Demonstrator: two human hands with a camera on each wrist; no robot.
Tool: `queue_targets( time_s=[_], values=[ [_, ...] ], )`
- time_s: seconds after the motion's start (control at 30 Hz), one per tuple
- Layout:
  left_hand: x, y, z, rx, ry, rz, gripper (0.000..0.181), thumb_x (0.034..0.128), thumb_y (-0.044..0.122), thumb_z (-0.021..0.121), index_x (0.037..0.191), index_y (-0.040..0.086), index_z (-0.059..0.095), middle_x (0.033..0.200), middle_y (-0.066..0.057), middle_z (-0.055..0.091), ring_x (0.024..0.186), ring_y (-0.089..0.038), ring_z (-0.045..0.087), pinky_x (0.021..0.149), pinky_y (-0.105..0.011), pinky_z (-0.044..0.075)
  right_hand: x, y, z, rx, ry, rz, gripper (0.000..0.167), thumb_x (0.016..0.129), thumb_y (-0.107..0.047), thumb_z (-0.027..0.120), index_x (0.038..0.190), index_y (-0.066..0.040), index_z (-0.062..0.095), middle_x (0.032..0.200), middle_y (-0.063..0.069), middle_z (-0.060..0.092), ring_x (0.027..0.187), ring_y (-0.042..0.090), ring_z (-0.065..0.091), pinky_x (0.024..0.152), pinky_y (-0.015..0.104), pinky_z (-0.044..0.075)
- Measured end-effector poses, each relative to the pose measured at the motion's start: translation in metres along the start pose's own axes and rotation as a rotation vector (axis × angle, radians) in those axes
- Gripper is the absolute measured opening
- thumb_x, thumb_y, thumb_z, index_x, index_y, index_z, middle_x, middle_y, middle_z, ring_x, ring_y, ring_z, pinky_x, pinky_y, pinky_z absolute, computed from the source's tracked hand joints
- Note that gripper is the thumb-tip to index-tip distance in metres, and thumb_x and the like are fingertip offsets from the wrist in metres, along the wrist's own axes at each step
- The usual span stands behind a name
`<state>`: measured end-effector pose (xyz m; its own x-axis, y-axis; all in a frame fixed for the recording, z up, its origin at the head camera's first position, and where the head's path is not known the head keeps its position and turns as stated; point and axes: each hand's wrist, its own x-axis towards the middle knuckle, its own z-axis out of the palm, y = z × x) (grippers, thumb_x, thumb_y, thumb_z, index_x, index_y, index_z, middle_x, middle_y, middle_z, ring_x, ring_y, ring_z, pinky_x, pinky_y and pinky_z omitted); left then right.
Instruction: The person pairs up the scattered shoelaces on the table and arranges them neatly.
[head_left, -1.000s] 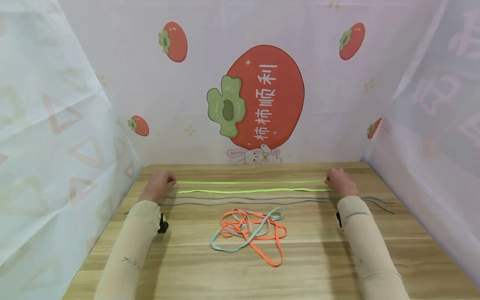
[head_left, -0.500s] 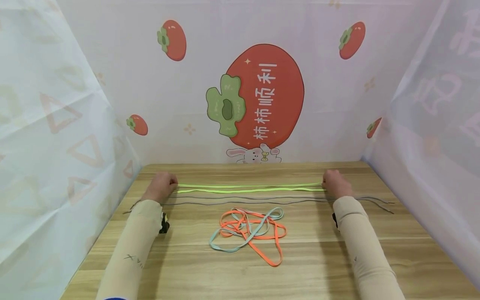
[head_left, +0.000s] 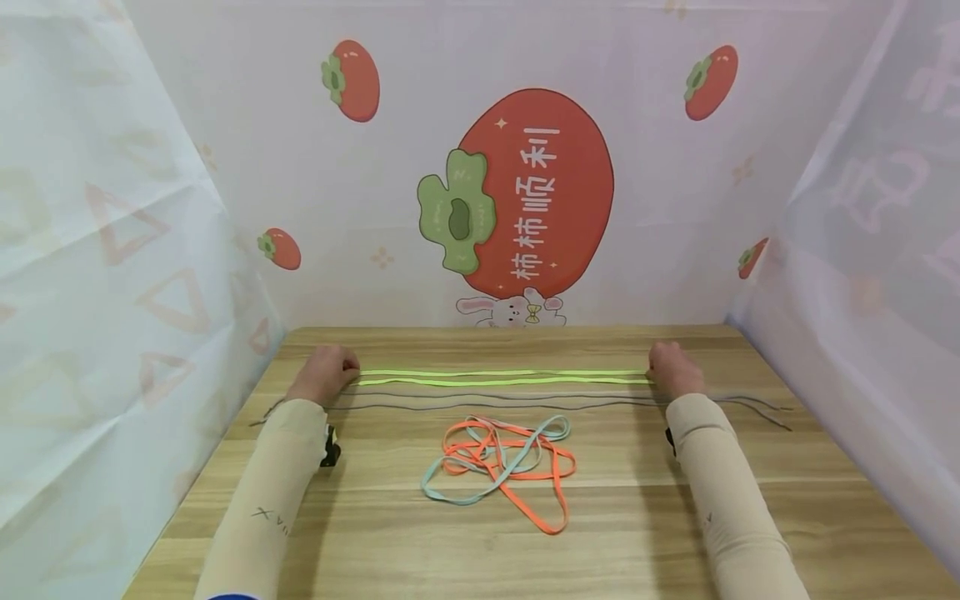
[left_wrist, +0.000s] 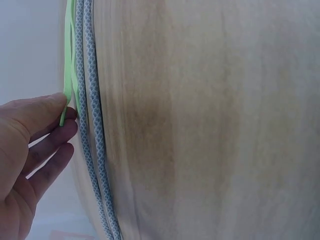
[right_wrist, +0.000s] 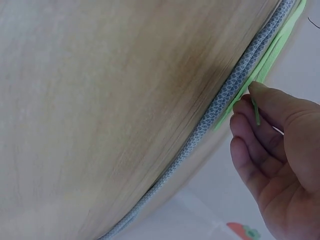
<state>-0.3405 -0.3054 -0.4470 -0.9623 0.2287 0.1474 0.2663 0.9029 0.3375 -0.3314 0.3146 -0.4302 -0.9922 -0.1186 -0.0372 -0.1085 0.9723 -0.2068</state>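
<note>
Two strands of bright green lace [head_left: 495, 382] run side by side across the back of the table. At the left, my left hand [head_left: 327, 372] pinches one strand's end between thumb and finger; the left wrist view shows the short tip of the green lace [left_wrist: 68, 82] poking out. My right hand [head_left: 672, 368] pinches the other end of that strand at the right, its tip hanging past the fingers in the right wrist view. Just in front lie two grey patterned cords [head_left: 465, 407], passing close by both hands.
An orange lace [head_left: 558, 492] and a light blue lace [head_left: 461, 501] lie tangled mid-table, in front of the grey cords. White printed sheets [head_left: 360, 192] stand behind the wooden table [head_left: 465, 558] and along both sides.
The pinched green strand has come forward, nearer to the other green strand and now almost parallel with it. Both hands have shifted slightly, the left one inward. The grey cords and tangled laces stay put.
</note>
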Motion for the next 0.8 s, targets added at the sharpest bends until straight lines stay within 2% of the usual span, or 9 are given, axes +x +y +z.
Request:
queue_targets(
  time_s=[0.07,0.2,0.37,0.43,0.5,0.57,0.67,0.73,0.8],
  values=[
    [0.001,0.001,-0.001,0.002,-0.014,0.000,0.007,0.0962,0.005,0.074,0.094,0.002,0.081,0.098,-0.016,0.079,0.092,-0.031,0.072,0.087,-0.053,0.057,-0.001,0.002,0.000,-0.011,0.003,0.007,0.016,0.096,-0.003,0.074,0.084,0.006,0.070,0.081,0.018,0.073,0.068,0.022,0.065,0.060,0.039,0.055],
    [0.000,-0.001,-0.003,0.016,-0.026,0.036,0.009,0.0957,0.004,0.073,0.090,0.003,0.080,0.093,-0.014,0.078,0.087,-0.028,0.070,0.084,-0.051,0.057,-0.003,0.005,-0.001,-0.017,0.011,0.034,0.020,0.096,-0.006,0.074,0.083,0.007,0.066,0.075,0.016,0.068,0.064,0.022,0.057,0.057,0.037,0.048],
    [-0.007,-0.006,-0.010,0.028,-0.047,0.054,0.014,0.0948,0.004,0.068,0.084,0.004,0.076,0.088,-0.011,0.074,0.079,-0.025,0.062,0.077,-0.047,0.053,-0.009,0.011,-0.007,-0.004,0.016,0.056,0.024,0.095,-0.005,0.072,0.108,0.015,0.066,0.094,0.030,0.071,0.074,0.031,0.067,0.061,0.044,0.055],
    [-0.011,-0.007,-0.014,0.031,-0.045,0.058,0.012,0.0952,0.005,0.067,0.086,0.002,0.075,0.090,-0.014,0.074,0.081,-0.027,0.064,0.078,-0.049,0.053,-0.012,0.014,-0.011,-0.003,0.013,0.060,0.026,0.096,-0.006,0.071,0.110,0.015,0.065,0.099,0.032,0.071,0.078,0.035,0.069,0.063,0.047,0.056],
    [-0.015,-0.007,-0.019,0.038,-0.029,0.076,0.010,0.0955,0.005,0.068,0.091,0.000,0.075,0.095,-0.017,0.075,0.086,-0.031,0.068,0.081,-0.053,0.055,-0.015,0.016,-0.016,-0.004,0.011,0.057,0.023,0.097,-0.006,0.070,0.107,0.014,0.066,0.095,0.029,0.071,0.076,0.034,0.068,0.063,0.047,0.056],
    [-0.019,-0.007,-0.024,0.049,-0.005,0.112,0.010,0.0952,0.004,0.067,0.090,-0.002,0.074,0.093,-0.019,0.075,0.085,-0.033,0.068,0.080,-0.054,0.056,-0.017,0.018,-0.021,-0.001,0.013,0.043,0.017,0.097,-0.006,0.068,0.095,0.011,0.066,0.084,0.023,0.068,0.069,0.029,0.062,0.059,0.043,0.052],
    [-0.023,-0.006,-0.033,0.072,0.006,0.159,0.010,0.0955,0.003,0.067,0.091,-0.003,0.073,0.092,-0.020,0.075,0.085,-0.036,0.070,0.080,-0.056,0.057,-0.019,0.019,-0.028,0.006,0.007,0.022,0.022,0.098,-0.006,0.067,0.079,0.002,0.061,0.070,0.010,0.057,0.062,0.021,0.050,0.056,0.036,0.043],
    [-0.024,-0.005,-0.037,0.090,-0.002,0.174,0.010,0.0963,0.004,0.068,0.093,-0.003,0.074,0.093,-0.020,0.076,0.086,-0.037,0.071,0.080,-0.056,0.057,-0.020,0.018,-0.030,0.007,0.004,-0.001,0.024,0.099,-0.008,0.067,0.077,-0.001,0.060,0.068,0.006,0.053,0.062,0.019,0.047,0.056,0.034,0.040],
    [-0.026,-0.003,-0.040,0.102,-0.014,0.177,0.012,0.0973,0.005,0.068,0.099,-0.004,0.075,0.099,-0.022,0.077,0.091,-0.039,0.073,0.084,-0.057,0.058,-0.021,0.016,-0.032,0.007,-0.007,-0.018,0.023,0.100,-0.010,0.067,0.081,0.000,0.063,0.072,0.008,0.057,0.064,0.019,0.048,0.059,0.035,0.041]
  ],
)
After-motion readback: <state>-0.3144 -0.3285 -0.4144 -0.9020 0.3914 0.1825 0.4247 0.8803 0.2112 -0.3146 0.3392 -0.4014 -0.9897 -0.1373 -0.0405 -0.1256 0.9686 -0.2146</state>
